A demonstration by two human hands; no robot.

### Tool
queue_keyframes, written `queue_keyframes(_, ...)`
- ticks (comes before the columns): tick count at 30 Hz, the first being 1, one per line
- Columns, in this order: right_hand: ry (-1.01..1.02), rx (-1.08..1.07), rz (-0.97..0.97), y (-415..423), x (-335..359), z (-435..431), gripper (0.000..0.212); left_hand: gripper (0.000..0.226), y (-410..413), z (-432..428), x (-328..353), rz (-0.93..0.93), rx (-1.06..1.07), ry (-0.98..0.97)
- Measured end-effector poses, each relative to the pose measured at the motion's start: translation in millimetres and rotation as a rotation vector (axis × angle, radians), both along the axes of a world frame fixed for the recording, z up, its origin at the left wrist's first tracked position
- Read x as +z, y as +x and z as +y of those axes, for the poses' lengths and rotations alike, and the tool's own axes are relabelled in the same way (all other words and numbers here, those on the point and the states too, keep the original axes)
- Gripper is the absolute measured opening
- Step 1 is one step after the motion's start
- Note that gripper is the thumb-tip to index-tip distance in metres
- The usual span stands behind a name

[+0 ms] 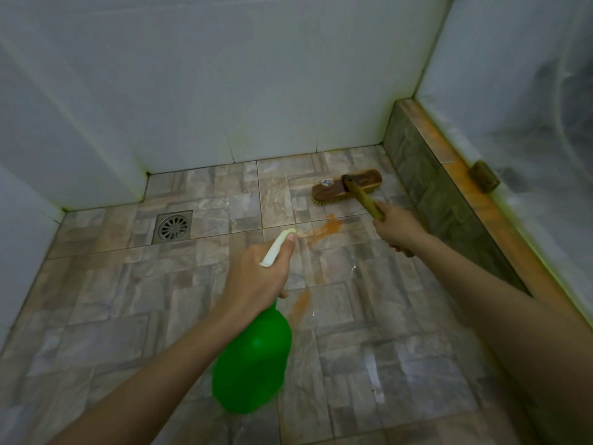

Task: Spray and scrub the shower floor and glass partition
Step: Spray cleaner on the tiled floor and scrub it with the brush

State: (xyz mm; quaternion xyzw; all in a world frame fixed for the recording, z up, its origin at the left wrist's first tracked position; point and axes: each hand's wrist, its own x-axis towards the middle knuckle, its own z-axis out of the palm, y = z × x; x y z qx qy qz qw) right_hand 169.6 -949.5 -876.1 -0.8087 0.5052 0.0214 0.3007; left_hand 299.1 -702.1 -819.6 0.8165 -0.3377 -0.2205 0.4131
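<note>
Fingers (290,242) clenched round smooth green spray bottle (253,358); right hand (396,228) gripping wooden scrub brush (346,186).

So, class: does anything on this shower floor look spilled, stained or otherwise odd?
Yes. Orange-brown smears streak the floor tiles between the spray bottle and the scrub brush; similar orange staining runs along the curb.

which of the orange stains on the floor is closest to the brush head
The orange smear just below the brush head, beside the spray nozzle. The other streak lies farther back, next to the green bottle.
</note>
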Motion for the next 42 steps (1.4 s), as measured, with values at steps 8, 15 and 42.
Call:
queue_keyframes(8,-0.005,-0.002,0.019,-1.0,-3.7,-0.3,0.053,0.05,17.2,-0.3,12.6,0.029,0.086,-0.388)
queue_keyframes(15,-0.031,0.004,0.043,0.8,-4.2,1.8,0.052,0.055,14.7,-7.3,10.2,0.063,0.163,-0.52)
queue_keyframes(42,-0.009,-0.016,0.022,1.8,-6.1,4.8,0.052,0.063,-3.9,-27.4,-24.6,0.165,0.039,0.064)
